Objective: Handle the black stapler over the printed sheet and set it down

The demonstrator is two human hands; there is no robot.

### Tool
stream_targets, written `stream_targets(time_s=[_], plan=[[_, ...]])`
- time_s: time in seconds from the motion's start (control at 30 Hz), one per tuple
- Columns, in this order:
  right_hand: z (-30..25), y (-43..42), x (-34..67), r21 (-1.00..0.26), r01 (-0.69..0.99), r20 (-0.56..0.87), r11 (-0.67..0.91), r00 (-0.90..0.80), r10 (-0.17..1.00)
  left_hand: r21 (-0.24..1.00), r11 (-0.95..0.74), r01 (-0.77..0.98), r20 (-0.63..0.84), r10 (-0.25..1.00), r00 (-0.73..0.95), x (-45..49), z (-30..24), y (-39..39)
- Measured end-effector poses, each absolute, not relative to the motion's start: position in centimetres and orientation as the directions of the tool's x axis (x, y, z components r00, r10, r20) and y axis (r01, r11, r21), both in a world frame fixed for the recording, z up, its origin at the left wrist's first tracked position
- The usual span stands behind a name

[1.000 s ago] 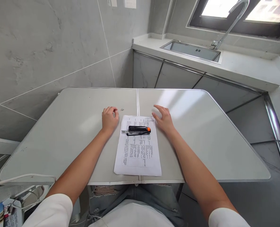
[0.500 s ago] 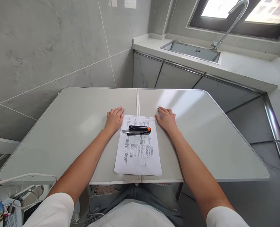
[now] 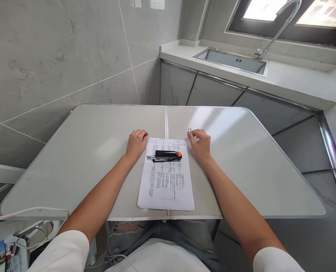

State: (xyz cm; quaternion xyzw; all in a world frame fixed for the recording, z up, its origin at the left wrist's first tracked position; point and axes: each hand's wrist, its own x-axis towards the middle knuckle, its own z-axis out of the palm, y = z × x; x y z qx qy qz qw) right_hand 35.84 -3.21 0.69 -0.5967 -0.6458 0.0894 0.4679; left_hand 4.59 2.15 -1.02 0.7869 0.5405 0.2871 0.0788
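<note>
A stapler (image 3: 168, 155), black with an orange end, lies crosswise on a stack of printed paper sheets (image 3: 168, 192) in the middle of the table. Beside the stack's far left corner rests my left hand (image 3: 136, 145), its fingers curled in; whatever they might hold is hidden. My right hand (image 3: 201, 145) is at the far right corner, thumb and forefinger drawn together in a pinch. Just beyond those fingertips show tiny shiny bits (image 3: 189, 129), too small to name. Neither hand touches the stapler.
The pale folding table (image 3: 71, 162) has a seam down its middle. White cables (image 3: 28, 211) and packages (image 3: 6, 253) are at the lower left. Behind stand a tiled wall (image 3: 57, 49) and a counter with a sink (image 3: 233, 62) and a tap (image 3: 281, 30).
The fingers of both hands have curled in from lying flatter on the table. Tiny bits now show beyond my right fingertips. Stapler and paper have stayed in place.
</note>
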Motion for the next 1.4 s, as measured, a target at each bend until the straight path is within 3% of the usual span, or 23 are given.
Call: stream_targets(time_s=[0.1,0.2,0.3,0.47,0.63,1.17,1.4], plan=[[1.5,-4.2,34.8,-0.710,0.535,0.431,0.458,-0.184,0.883,0.447,-0.409,0.796,0.361,0.896,0.258,4.6,-1.4,2.3],[1.8,-5.0,33.9,-0.684,0.404,0.379,0.608,-0.516,0.769,0.476,-0.411,0.778,0.372,0.895,0.246,4.4,-1.8,2.4],[1.7,-5.6,33.0,-0.623,0.406,0.328,0.669,-0.641,0.694,0.546,-0.413,0.729,0.374,0.899,0.229,4.3,-1.8,2.5],[1.2,-6.0,31.7,-0.515,0.498,0.288,0.698,-0.666,0.688,0.582,-0.419,0.697,0.376,0.899,0.226,4.4,-1.4,2.5],[1.0,-5.9,31.5,-0.502,0.503,0.290,0.704,-0.669,0.685,0.543,-0.442,0.714,0.408,0.882,0.236,4.8,-0.7,2.0],[0.4,-5.2,31.8,-0.513,0.536,0.326,0.670,-0.600,0.730,0.667,-0.521,0.533,0.511,0.840,0.181,5.5,0.4,1.1],[0.0,-5.4,31.6,-0.524,0.532,0.447,0.665,-0.493,0.747,0.705,-0.531,0.471,0.495,0.843,0.209,5.8,0.9,0.6]])
